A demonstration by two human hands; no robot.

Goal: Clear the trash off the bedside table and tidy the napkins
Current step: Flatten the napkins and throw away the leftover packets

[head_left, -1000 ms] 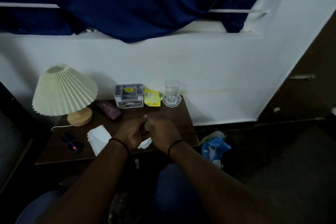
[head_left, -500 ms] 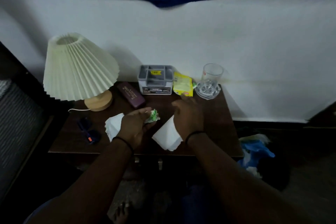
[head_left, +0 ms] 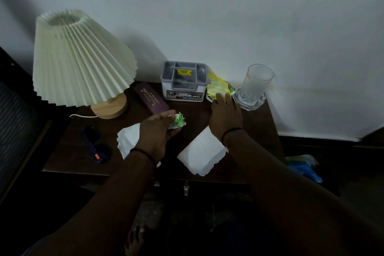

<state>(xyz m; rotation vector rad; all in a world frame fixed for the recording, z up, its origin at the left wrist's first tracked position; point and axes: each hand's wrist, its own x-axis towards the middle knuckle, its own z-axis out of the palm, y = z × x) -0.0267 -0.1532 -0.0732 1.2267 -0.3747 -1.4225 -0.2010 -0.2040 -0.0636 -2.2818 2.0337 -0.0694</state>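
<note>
Just in front of the grey organiser box (head_left: 184,81): left hand (head_left: 154,133) cupped palm-up, fingers curled around a crumpled green-and-white wrapper (head_left: 177,121) resting at the fingertips. Right hand (head_left: 225,115) stretched forward, palm down, fingers spread and loose, gripping nothing; fingertips touching the lower edge of the yellow packet (head_left: 217,87). Yellow packet propped just right of the organiser box, between the box and the clear glass (head_left: 256,83), very close to the glass's cut base.

Left of the organiser box: maroon case (head_left: 150,97) lying diagonally, then the pleated lamp (head_left: 80,58) on a wooden base. Open wood on the bedside table (head_left: 257,131) only in a narrow strip right of the right wrist, up to the table's right edge. Front of the box, toward the near edge: one white napkin (head_left: 202,155) under the right forearm, corner hanging past the front edge; another napkin pile (head_left: 127,141) partly hidden beneath the left hand. Dark sunglasses (head_left: 96,145) near the front-left corner. Blue bag (head_left: 305,169) on the floor, beyond the table's right side.
</note>
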